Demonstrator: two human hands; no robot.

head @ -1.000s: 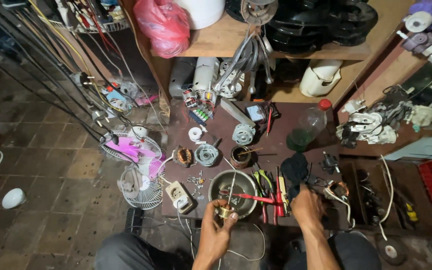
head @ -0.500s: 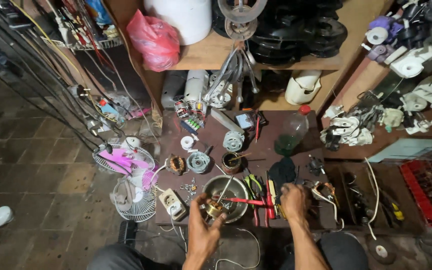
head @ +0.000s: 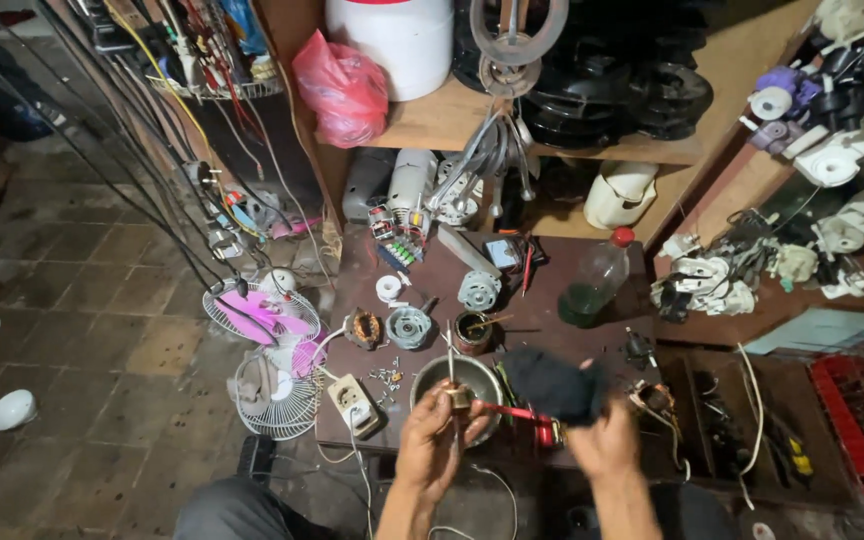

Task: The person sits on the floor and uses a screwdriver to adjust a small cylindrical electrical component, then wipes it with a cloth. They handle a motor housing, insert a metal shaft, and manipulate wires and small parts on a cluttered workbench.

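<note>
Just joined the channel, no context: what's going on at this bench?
A person sits at a cluttered dark workbench strewn with small motor parts. The left hand pinches a small brass-coloured part with a thin shaft, over a round metal bowl. The right hand grips a black cloth. A red-handled tool lies between the hands. A small pink fan stands to the left of the bench.
</note>
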